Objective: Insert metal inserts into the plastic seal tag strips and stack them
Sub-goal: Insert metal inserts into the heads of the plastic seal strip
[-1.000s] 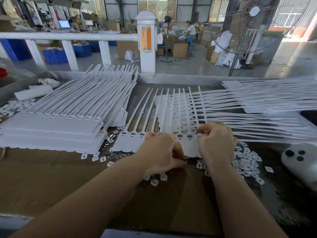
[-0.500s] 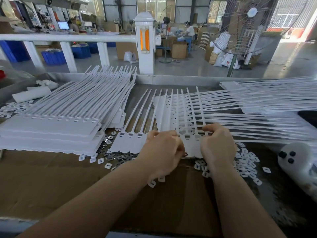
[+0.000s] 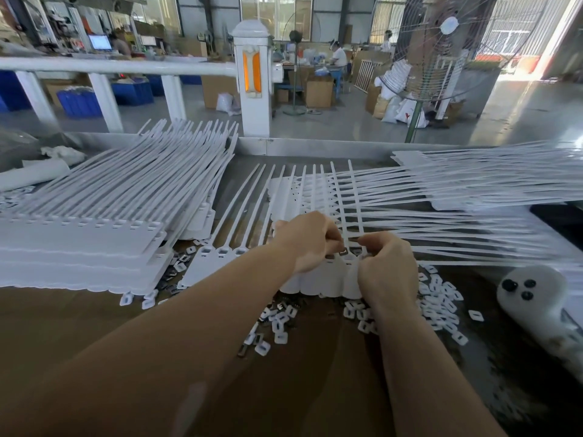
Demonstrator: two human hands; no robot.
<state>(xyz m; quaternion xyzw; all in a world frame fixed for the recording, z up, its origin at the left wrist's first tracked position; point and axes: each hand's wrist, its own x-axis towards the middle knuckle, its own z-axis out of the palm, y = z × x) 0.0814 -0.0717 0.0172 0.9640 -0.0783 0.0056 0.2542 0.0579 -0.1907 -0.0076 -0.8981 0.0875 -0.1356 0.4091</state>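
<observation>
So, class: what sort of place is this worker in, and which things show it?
Most likely a factory assembly floor. A tall stack of white seal tag strips lies on the bench, loose small inserts are scattered by the hands, and cardboard boxes and an industrial fan stand behind.

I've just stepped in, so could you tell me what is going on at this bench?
A person is fitting a small metal insert into a white seal tag strip lying on the bench, with the left hand and right hand meeting over it. A stack of strips lies at left, and loose white clips lie scattered nearby.
</observation>
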